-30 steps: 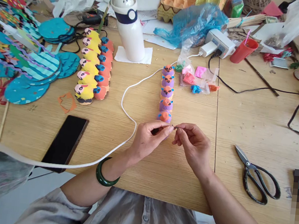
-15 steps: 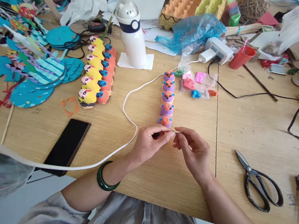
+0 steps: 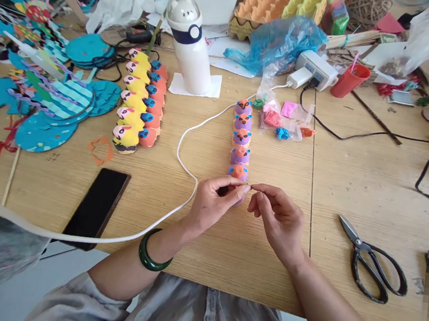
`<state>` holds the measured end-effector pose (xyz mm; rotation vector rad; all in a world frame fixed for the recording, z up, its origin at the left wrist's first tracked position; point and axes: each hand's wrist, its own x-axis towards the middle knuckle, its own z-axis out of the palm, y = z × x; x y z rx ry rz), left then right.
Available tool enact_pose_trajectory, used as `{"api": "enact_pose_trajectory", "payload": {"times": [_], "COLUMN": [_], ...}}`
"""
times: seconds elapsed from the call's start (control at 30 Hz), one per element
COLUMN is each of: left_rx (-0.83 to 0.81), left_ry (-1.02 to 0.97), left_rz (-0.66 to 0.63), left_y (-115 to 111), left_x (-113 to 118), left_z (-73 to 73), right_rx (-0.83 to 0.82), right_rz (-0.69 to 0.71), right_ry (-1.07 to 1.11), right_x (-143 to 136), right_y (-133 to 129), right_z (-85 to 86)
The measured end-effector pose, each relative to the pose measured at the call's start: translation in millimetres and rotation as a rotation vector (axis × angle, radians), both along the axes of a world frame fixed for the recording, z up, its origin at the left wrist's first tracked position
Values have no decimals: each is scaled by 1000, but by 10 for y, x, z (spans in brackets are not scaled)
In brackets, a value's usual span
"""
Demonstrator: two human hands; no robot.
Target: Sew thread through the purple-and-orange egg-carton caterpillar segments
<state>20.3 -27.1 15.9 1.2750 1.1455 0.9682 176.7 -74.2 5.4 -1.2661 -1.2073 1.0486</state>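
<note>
Between thumb and forefinger, my left hand [image 3: 212, 203] pinches a tiny dark bit that looks like black clay. A larger black lump [image 3: 223, 191] shows in its curled palm. My right hand [image 3: 279, 218] is closed, fingers curled and forefinger tip meeting the left fingertips; anything in its grasp is too small to make out. Just beyond both hands lies a row of purple clay-covered bumps [image 3: 240, 155] with orange faces, blue ears and black marks. The left hand partly hides the row's near end. Small bags of coloured clay [image 3: 271, 118] lie behind it.
Yellow and red clay-covered rows [image 3: 133, 101] lie left, near a black phone [image 3: 96, 207]. A white cable [image 3: 179, 146] curves across the table. Black-handled scissors [image 3: 370, 263] rest right. Behind stand a white bottle [image 3: 192, 61], a power strip [image 3: 316, 69] and a red cup [image 3: 349, 82].
My right thumb has drawn slightly back from the fingertips, while the forefinger still meets my left hand. The left fingers have shifted a little, and more of the row's purple near end shows beneath them.
</note>
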Motion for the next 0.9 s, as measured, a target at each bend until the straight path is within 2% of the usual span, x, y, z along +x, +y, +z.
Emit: {"api": "enact_pose_trajectory", "payload": {"times": [0.27, 0.63, 0.9], "left_rx": [8, 33, 39], "left_ry": [40, 70, 50], "left_rz": [-82, -122, -190], "left_y": [-5, 2, 7], "left_x": [-29, -47, -59], "left_z": [-8, -31, -30], "right_rx": [0, -15, -79], "right_rz": [-25, -37, -37], "right_ry": [-40, -33, 120], "right_x": [-3, -10, -4], "right_y": [19, 15, 57], "right_z": [-12, 15, 8]}}
